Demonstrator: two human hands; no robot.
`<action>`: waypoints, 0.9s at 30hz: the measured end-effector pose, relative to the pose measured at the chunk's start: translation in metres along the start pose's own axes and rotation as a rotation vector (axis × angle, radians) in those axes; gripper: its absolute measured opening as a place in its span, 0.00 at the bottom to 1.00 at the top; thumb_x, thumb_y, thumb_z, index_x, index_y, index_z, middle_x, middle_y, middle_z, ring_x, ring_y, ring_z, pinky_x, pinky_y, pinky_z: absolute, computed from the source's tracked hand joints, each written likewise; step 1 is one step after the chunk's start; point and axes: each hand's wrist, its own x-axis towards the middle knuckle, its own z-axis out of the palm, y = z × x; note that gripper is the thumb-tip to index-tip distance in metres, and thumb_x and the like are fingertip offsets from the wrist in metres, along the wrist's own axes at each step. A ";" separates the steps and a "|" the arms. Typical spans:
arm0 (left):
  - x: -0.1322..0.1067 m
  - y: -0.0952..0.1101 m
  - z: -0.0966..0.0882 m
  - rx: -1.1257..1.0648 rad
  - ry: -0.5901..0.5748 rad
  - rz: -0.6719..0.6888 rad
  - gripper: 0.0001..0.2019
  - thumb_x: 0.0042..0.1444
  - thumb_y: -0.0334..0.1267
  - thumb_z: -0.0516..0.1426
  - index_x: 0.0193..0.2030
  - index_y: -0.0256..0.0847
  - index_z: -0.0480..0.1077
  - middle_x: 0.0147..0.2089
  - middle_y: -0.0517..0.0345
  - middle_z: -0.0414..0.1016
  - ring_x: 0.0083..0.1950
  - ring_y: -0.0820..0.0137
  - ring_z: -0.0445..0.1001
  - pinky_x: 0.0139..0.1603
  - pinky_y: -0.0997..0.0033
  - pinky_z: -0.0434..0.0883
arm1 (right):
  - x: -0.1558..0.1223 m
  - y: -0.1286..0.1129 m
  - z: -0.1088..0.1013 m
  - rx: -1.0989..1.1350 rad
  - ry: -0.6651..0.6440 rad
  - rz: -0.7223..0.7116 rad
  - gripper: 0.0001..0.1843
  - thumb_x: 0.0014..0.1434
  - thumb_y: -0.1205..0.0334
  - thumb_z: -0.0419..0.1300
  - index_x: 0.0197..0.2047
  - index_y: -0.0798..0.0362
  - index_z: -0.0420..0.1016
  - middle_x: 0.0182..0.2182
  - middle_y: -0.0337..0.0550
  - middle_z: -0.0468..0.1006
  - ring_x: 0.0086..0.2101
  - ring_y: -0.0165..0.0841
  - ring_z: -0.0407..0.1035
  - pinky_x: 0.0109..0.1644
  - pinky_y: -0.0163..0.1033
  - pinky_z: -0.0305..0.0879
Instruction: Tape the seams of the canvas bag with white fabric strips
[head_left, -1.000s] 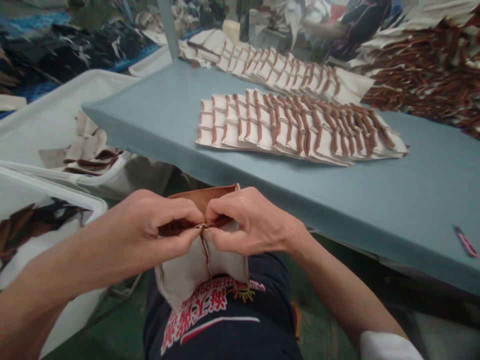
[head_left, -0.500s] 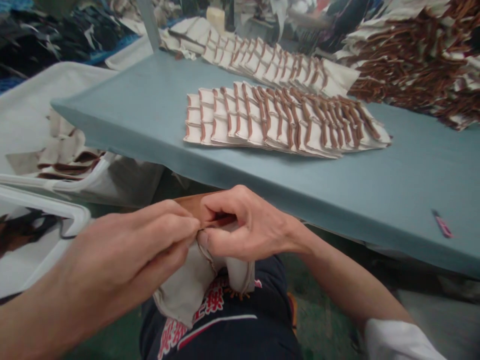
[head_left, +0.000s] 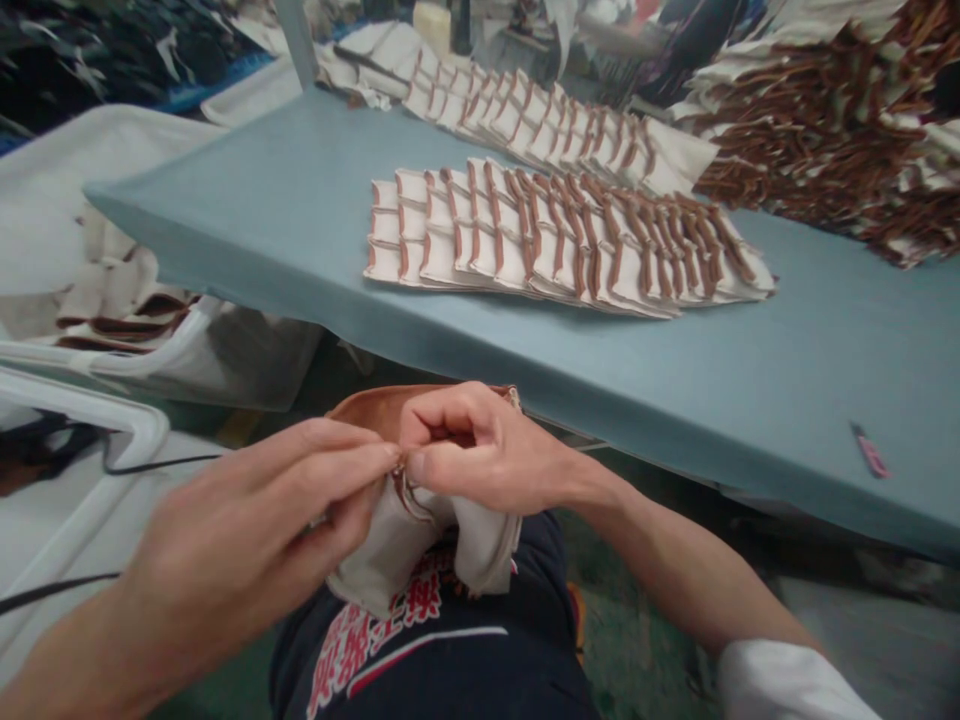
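Over my lap is a cream fabric piece (head_left: 480, 545) with a brown face that shows behind my fingers. My left hand (head_left: 277, 500) pinches its seam edge from the left, fingertips pressed together. Right beside it my right hand (head_left: 487, 450) grips the same edge between thumb and curled forefinger. The two hands' fingertips almost touch at the seam, where a short fold of brown edging hangs down. What exactly lies between the fingertips is too small to make out.
A blue-grey table (head_left: 300, 230) stretches across in front, bearing overlapping rows of cream-and-brown pieces (head_left: 555, 235). A tall pile of similar pieces (head_left: 832, 130) stands at the right. A small pink-handled tool (head_left: 870, 452) lies near the table's front edge. White bins (head_left: 150, 350) stand at left.
Both hands keep their pinch on the seam. The fabric has turned up a little, so more of its brown face shows. A dark cord has come into view at the left.
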 end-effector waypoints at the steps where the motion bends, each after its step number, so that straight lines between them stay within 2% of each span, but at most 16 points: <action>1: 0.001 0.000 -0.001 0.048 0.023 0.046 0.18 0.64 0.37 0.66 0.57 0.63 0.82 0.53 0.66 0.90 0.52 0.63 0.87 0.56 0.70 0.79 | -0.001 -0.001 0.001 -0.066 0.015 -0.048 0.05 0.52 0.65 0.58 0.26 0.49 0.66 0.23 0.30 0.63 0.26 0.26 0.54 0.28 0.34 0.52; 4: 0.009 0.003 -0.008 0.217 0.017 0.152 0.13 0.70 0.42 0.62 0.59 0.57 0.79 0.49 0.68 0.90 0.44 0.69 0.87 0.48 0.77 0.77 | -0.002 0.000 0.005 -0.312 0.086 -0.224 0.06 0.52 0.67 0.56 0.26 0.49 0.63 0.23 0.29 0.62 0.25 0.25 0.54 0.28 0.34 0.51; 6: 0.015 0.006 -0.015 0.252 -0.060 0.207 0.10 0.77 0.44 0.56 0.57 0.55 0.79 0.46 0.69 0.88 0.40 0.73 0.85 0.42 0.81 0.74 | -0.003 0.003 0.007 -0.458 0.128 -0.339 0.05 0.52 0.67 0.55 0.26 0.49 0.64 0.22 0.28 0.61 0.24 0.24 0.53 0.28 0.34 0.49; 9: 0.024 0.008 -0.021 0.271 -0.164 0.348 0.14 0.83 0.43 0.49 0.53 0.54 0.76 0.44 0.71 0.86 0.41 0.77 0.85 0.41 0.82 0.71 | -0.003 0.010 0.009 -0.618 0.177 -0.474 0.04 0.53 0.66 0.56 0.27 0.50 0.66 0.21 0.28 0.62 0.23 0.24 0.53 0.28 0.34 0.49; 12: 0.027 0.005 -0.019 0.422 -0.133 0.546 0.17 0.85 0.39 0.44 0.47 0.50 0.72 0.40 0.66 0.83 0.39 0.72 0.83 0.41 0.73 0.70 | -0.004 0.014 0.011 -0.671 0.227 -0.513 0.04 0.55 0.67 0.56 0.28 0.51 0.67 0.22 0.28 0.64 0.22 0.23 0.54 0.28 0.33 0.50; 15: 0.027 -0.001 -0.012 0.544 -0.015 0.663 0.19 0.85 0.35 0.43 0.41 0.48 0.68 0.33 0.64 0.75 0.32 0.68 0.76 0.37 0.64 0.66 | -0.004 0.016 0.011 -0.607 0.244 -0.496 0.05 0.55 0.68 0.56 0.28 0.51 0.67 0.22 0.28 0.65 0.22 0.22 0.55 0.28 0.31 0.52; 17: 0.026 -0.006 -0.008 0.486 0.003 0.607 0.16 0.85 0.36 0.45 0.45 0.46 0.69 0.34 0.64 0.74 0.33 0.69 0.76 0.37 0.66 0.65 | -0.003 0.017 0.012 -0.593 0.242 -0.507 0.05 0.56 0.67 0.56 0.29 0.50 0.66 0.22 0.28 0.64 0.22 0.22 0.54 0.27 0.31 0.52; 20: 0.024 -0.009 -0.008 0.295 -0.096 0.485 0.15 0.86 0.40 0.46 0.50 0.46 0.72 0.40 0.63 0.81 0.38 0.73 0.80 0.40 0.72 0.68 | -0.002 0.019 0.012 -0.675 0.249 -0.566 0.05 0.57 0.67 0.55 0.29 0.49 0.66 0.22 0.29 0.65 0.21 0.23 0.55 0.27 0.32 0.52; 24: 0.026 -0.005 -0.015 0.210 -0.190 0.397 0.16 0.83 0.45 0.51 0.45 0.47 0.77 0.39 0.63 0.86 0.37 0.72 0.82 0.38 0.73 0.69 | -0.005 0.018 0.010 -0.850 0.260 -0.685 0.06 0.60 0.69 0.56 0.31 0.50 0.69 0.23 0.31 0.71 0.23 0.25 0.63 0.29 0.34 0.54; 27: 0.029 0.002 -0.020 0.256 -0.206 0.403 0.14 0.80 0.42 0.54 0.43 0.48 0.78 0.35 0.67 0.85 0.33 0.71 0.82 0.34 0.70 0.67 | -0.012 0.013 0.008 -0.964 0.205 -0.674 0.08 0.66 0.69 0.56 0.35 0.51 0.72 0.25 0.33 0.76 0.25 0.27 0.67 0.31 0.36 0.56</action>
